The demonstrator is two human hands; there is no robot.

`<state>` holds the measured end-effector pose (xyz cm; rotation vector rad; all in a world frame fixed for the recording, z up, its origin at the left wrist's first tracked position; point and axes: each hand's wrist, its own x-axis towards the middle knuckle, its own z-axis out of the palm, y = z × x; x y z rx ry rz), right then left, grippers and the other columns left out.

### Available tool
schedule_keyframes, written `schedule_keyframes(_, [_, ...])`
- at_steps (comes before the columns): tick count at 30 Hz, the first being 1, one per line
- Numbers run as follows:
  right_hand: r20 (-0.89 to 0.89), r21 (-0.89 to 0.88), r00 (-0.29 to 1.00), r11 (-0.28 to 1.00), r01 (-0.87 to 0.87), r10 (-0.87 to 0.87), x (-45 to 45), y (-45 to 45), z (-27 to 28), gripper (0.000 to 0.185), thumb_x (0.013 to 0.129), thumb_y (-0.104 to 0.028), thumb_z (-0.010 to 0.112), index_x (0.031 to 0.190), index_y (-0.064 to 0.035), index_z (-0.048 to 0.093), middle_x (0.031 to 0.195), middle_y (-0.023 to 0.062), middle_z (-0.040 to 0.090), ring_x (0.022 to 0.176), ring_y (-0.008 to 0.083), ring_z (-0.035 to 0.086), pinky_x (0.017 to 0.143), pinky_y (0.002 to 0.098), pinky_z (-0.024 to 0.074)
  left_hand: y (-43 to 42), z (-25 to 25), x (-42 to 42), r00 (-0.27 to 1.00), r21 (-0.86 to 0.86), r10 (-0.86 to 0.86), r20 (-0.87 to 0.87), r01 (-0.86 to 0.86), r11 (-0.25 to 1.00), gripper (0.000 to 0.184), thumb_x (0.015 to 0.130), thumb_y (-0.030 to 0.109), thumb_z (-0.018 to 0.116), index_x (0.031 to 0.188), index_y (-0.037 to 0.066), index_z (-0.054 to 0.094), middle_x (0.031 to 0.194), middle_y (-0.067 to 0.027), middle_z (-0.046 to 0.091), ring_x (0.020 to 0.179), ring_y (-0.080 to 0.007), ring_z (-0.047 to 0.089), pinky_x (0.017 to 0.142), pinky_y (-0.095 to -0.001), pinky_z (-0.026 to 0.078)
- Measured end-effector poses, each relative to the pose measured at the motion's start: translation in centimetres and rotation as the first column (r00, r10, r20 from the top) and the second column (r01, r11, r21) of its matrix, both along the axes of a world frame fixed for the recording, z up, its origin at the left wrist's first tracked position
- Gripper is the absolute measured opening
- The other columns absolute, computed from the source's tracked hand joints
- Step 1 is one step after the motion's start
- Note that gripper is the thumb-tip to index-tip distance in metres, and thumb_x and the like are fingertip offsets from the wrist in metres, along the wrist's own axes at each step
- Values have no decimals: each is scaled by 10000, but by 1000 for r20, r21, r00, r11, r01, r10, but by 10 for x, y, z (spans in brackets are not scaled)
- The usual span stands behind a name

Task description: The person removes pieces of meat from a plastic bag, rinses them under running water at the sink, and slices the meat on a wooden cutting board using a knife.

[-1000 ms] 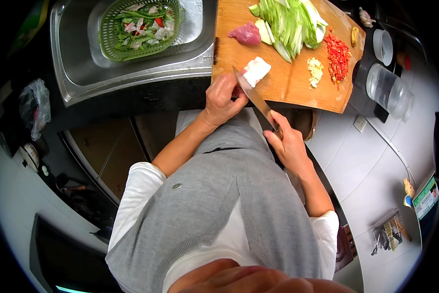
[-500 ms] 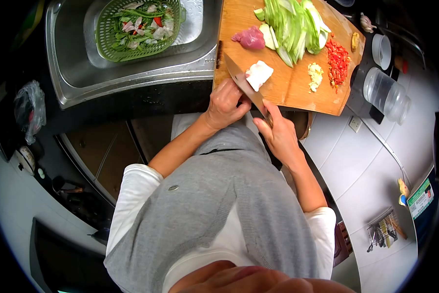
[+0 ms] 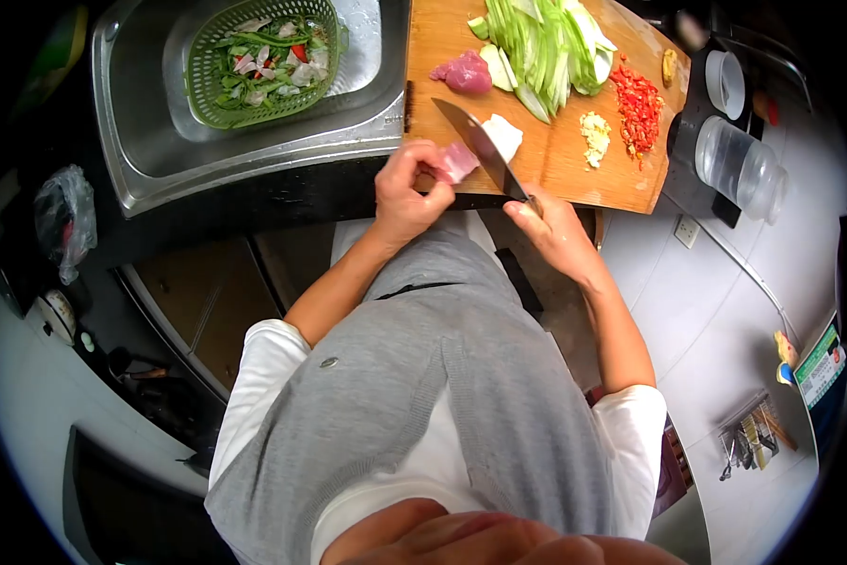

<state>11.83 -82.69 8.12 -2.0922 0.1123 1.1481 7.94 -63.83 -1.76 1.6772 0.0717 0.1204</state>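
Note:
My left hand (image 3: 410,191) pinches a slice of pink meat (image 3: 459,163) at the near edge of the wooden cutting board (image 3: 560,160). In my right hand (image 3: 553,229) is the handle of a kitchen knife (image 3: 484,143), its blade slanting up and left over the board. Behind the blade lies a white piece of fat (image 3: 505,136), partly hidden by it. Farther back sit a pink lump of meat (image 3: 465,72) and sliced green vegetable (image 3: 546,56). Minced garlic (image 3: 596,137) and chopped red chili (image 3: 638,108) lie in piles to the right.
Left of the board is a steel sink (image 3: 150,155) with a green basket (image 3: 202,89) of vegetable scraps. A clear jar (image 3: 739,169) and a white bowl (image 3: 725,83) stand at the right. A plastic bag (image 3: 67,221) is at the far left.
The knife has come away from my left hand, and both hands have moved apart. A pink meat slice now shows in my left fingers. The view has shifted slightly.

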Motion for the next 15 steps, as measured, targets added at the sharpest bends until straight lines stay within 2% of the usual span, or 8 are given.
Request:
schedule_keyframes(2, [13, -19, 1000, 1000, -20, 20, 0, -2, 3, 432, 865, -350, 553, 1081, 22, 526, 793, 148, 600, 709, 251, 588, 671, 325, 457, 6, -1, -3, 966, -502, 55, -254, -180, 846, 255, 675, -112, 529, 898, 7, 494, 914, -68, 521, 809, -124, 555, 724, -252, 486])
schedule_keyframes(3, [-95, 29, 992, 996, 87, -84, -2, -5, 2, 363, 883, -315, 526, 1048, 8, 521, 702, 79, 511, 608, 164, 501, 566, 274, 412, 13, -2, -4, 947, -595, -14, -322, -191, 781, 279, 702, -119, 496, 954, -2, 465, 980, -62, 480, 878, -113, 524, 797, -248, 468])
schedule_keyframes(4, [-203, 65, 963, 979, 195, -179, -2, -8, 0, 298, 901, -280, 498, 1015, -6, 515, 611, 10, 422, 507, 78, 413, 461, 224, 367, 17, -1, -3, 947, -586, -9, -321, -191, 788, 279, 702, -119, 496, 954, -2, 465, 980, -62, 480, 878, -113, 524, 797, -248, 468])
schedule_keyframes(5, [-275, 131, 926, 944, 304, -260, -4, -14, -7, 294, 913, -318, 463, 907, -27, 505, 563, -12, 373, 431, 52, 351, 385, 205, 313, 21, 0, -1, 943, -628, -34, -332, -194, 753, 283, 703, -114, 491, 961, -3, 462, 979, -61, 483, 894, -114, 522, 820, -248, 456])
schedule_keyframes(6, [-275, 140, 927, 943, 301, -255, -5, -14, -6, 294, 913, -318, 463, 907, -27, 505, 562, -12, 373, 431, 52, 351, 385, 205, 313, 23, 2, 1, 938, -670, -59, -341, -199, 715, 287, 703, -110, 486, 969, -5, 460, 977, -61, 485, 909, -115, 520, 843, -247, 444])
schedule_keyframes(9, [-378, 266, 846, 830, 489, -377, -11, -14, -2, 439, 925, -435, 397, 707, -54, 408, 544, 3, 385, 392, 74, 363, 374, 218, 309, 30, 5, 8, 933, -701, -113, -343, -174, 692, 285, 735, -108, 510, 994, 1, 461, 997, -59, 510, 944, -120, 528, 870, -253, 432])
schedule_keyframes(13, [-396, 408, 815, 714, 569, -423, -22, -21, -10, 431, 909, -469, 432, 828, -46, 419, 573, 10, 401, 404, 66, 360, 370, 211, 304, 34, 7, 18, 922, -730, -206, -329, -110, 675, 296, 761, -96, 547, 1026, 7, 463, 1021, -68, 540, 952, -131, 543, 860, -264, 447])
schedule_keyframes(15, [-510, 476, 729, 556, 682, -457, -25, -20, -9, 564, 909, -548, 339, 652, -52, 413, 508, -1, 362, 380, 73, 348, 369, 212, 300, 34, 11, 23, 918, -723, -220, -330, -95, 685, 299, 767, -84, 548, 1039, 6, 463, 1023, -72, 542, 951, -130, 542, 847, -263, 452])
